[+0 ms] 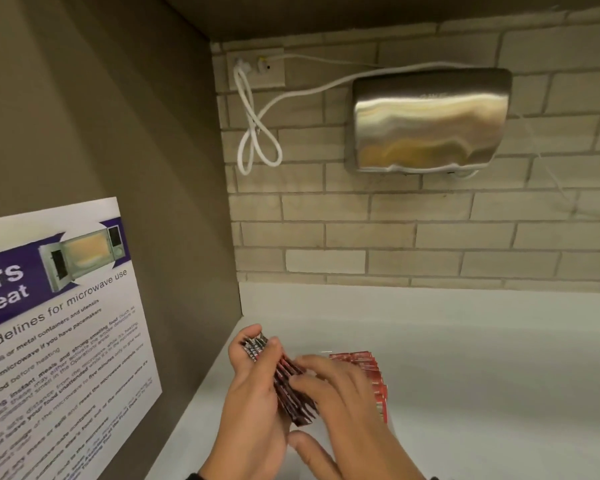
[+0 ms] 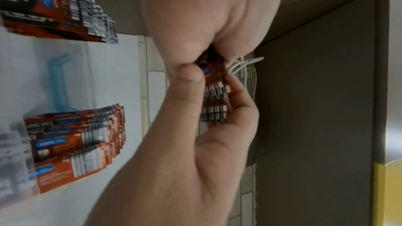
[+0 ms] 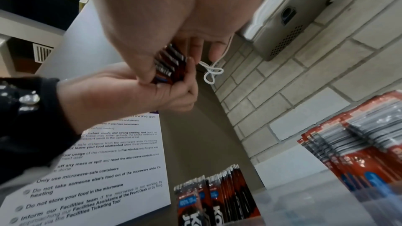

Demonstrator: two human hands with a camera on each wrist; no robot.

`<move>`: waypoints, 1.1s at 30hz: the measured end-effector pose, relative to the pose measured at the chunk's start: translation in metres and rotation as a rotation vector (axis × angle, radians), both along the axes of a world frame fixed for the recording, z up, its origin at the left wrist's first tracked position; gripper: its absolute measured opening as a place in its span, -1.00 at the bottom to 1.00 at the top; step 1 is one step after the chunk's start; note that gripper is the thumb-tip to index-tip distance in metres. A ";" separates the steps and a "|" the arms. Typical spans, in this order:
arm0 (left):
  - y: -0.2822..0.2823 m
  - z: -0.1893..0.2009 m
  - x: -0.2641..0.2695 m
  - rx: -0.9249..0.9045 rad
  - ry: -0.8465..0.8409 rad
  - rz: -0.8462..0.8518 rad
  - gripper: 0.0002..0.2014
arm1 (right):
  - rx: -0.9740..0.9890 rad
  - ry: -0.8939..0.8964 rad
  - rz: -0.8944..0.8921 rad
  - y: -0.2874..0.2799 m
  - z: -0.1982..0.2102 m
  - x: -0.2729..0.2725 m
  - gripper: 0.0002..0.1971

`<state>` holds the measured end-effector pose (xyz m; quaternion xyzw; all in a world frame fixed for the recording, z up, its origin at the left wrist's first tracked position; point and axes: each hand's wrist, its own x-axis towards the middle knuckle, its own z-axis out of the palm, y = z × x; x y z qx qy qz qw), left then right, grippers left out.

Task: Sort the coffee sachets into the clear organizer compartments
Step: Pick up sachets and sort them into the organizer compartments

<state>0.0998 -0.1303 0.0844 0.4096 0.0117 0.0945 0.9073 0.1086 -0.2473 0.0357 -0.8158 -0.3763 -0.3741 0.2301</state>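
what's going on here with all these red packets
A person is sorting coffee sachets at a white counter. The left hand grips a bundle of sachets on edge, and the right hand has its fingers on the bundle, thumb underneath. More sachets lie fanned on the counter just behind, and others stand in a clear organizer.

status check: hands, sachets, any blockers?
Left hand grips a bundle of coffee sachets. Right hand fingers on the bundle, squaring it. More sachets stacked in the clear organizer. Nothing in the way.
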 end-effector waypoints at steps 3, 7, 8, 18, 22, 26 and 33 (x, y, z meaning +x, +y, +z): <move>-0.007 0.009 -0.003 -0.043 -0.056 -0.052 -0.90 | 0.130 -0.034 -0.029 0.005 0.006 0.000 -0.63; -0.012 0.016 -0.010 -0.143 -0.120 -0.221 -0.84 | 0.242 -0.031 -0.002 0.005 0.015 0.001 -0.65; -0.010 0.016 -0.010 -0.113 -0.121 -0.247 -0.79 | 0.255 -0.031 0.020 0.002 0.016 0.000 -0.66; 0.006 0.022 -0.009 -0.070 -0.140 -0.289 -0.61 | 0.215 -0.123 -0.056 0.011 0.016 0.000 -0.68; 0.004 0.016 -0.011 -0.122 -0.051 -0.376 -0.38 | 0.313 -0.175 -0.088 0.015 0.021 0.002 -0.68; 0.008 0.013 -0.013 -0.042 -0.065 -0.450 -0.53 | 0.181 -0.147 -0.080 0.017 0.020 -0.002 -0.64; 0.025 0.012 -0.006 0.173 -0.017 -0.280 -0.69 | 0.376 0.325 0.145 0.010 0.028 -0.011 -0.52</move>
